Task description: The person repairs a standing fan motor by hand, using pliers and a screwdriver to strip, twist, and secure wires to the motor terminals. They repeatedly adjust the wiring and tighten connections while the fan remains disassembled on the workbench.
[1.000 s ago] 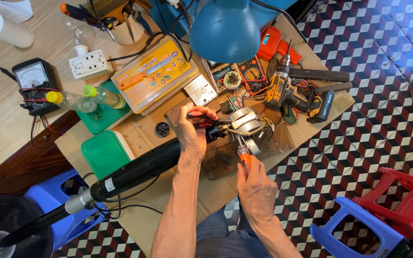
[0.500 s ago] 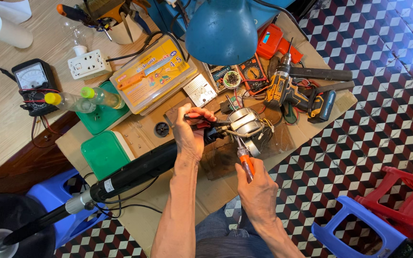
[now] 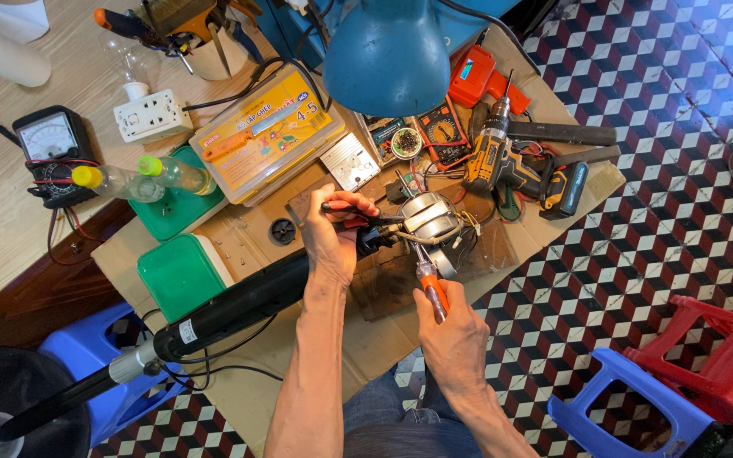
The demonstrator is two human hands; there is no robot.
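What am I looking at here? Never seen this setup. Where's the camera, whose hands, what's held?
There is no machine: a person works with bare hands, and the single picture comes from a camera on that person's head, looking down at a cardboard-covered worktable.

The left hand grips red-handled pliers, their nose at a small electric motor in the middle. The right hand holds an orange-handled screwdriver, its tip at the same motor.

Around them lie a yellow cordless drill, a yellow parts box, a digital multimeter, an analogue meter, a white power strip, two plastic bottles, green boxes and a black fan pole. A blue lamp shade hangs overhead; plastic stools stand on the tiled floor.
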